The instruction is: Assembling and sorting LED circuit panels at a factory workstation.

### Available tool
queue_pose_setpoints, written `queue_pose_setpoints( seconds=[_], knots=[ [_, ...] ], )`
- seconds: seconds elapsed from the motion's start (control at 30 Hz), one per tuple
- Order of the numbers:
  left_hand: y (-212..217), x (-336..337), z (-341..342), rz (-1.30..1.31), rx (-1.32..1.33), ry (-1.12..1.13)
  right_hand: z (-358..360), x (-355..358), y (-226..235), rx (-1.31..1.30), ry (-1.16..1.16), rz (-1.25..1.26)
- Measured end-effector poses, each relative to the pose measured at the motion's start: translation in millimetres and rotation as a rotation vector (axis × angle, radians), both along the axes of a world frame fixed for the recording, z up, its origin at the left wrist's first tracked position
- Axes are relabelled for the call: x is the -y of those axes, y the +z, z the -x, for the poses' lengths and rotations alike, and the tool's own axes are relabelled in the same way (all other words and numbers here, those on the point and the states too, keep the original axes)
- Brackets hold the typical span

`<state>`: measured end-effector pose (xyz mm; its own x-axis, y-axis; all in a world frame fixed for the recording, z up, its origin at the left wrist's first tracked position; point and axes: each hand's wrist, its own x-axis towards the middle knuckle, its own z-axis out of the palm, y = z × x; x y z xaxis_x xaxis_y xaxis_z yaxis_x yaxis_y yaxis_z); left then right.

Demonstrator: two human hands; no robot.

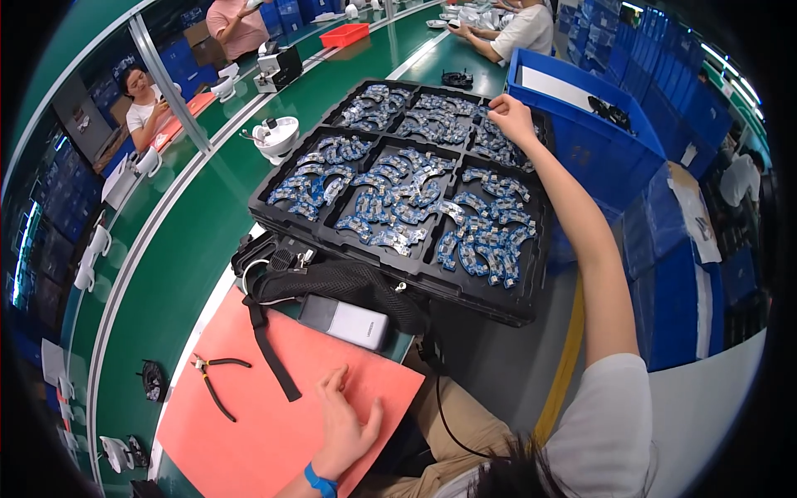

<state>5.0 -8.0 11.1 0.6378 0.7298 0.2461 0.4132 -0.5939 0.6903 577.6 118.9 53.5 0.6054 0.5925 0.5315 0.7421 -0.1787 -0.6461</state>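
Note:
My right hand [512, 121] reaches out over the far right compartment of a large black tray [481, 309]. Its fingers are bent together in a pinch, and whatever they may hold is too small to make out. Curved blue circuit boards [408, 196] lie in several compartments of this tray. My left hand [347, 425], with a blue band on the wrist, is open and empty above an orange-red mat [274, 452]. Cutting pliers [217, 383] with black handles lie spread on that mat, left of the hand. A grey and white power bank [343, 321] is just beyond the hand.
A black mesh pouch [332, 282] with a strap and cable lies against the tray's near side. Blue bins [598, 141] stand at the right. A white round device [274, 137] sits on the green table [174, 274]. Other people work across and farther along the line.

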Motion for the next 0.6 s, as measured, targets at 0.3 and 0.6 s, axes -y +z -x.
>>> queue_pose_setpoints(
  seconds=[0.3, 0.6],
  knots=[
    [0.8, -0.8, 0.4, -0.016, -0.004, 0.007, -12.8, -33.2, -14.3, 0.074, 0.010, 0.123],
    [0.6, -0.5, 0.1, 0.009, -0.006, 0.006, 8.3, -42.8, -9.8, 0.371, 0.308, 0.308]
  ],
)
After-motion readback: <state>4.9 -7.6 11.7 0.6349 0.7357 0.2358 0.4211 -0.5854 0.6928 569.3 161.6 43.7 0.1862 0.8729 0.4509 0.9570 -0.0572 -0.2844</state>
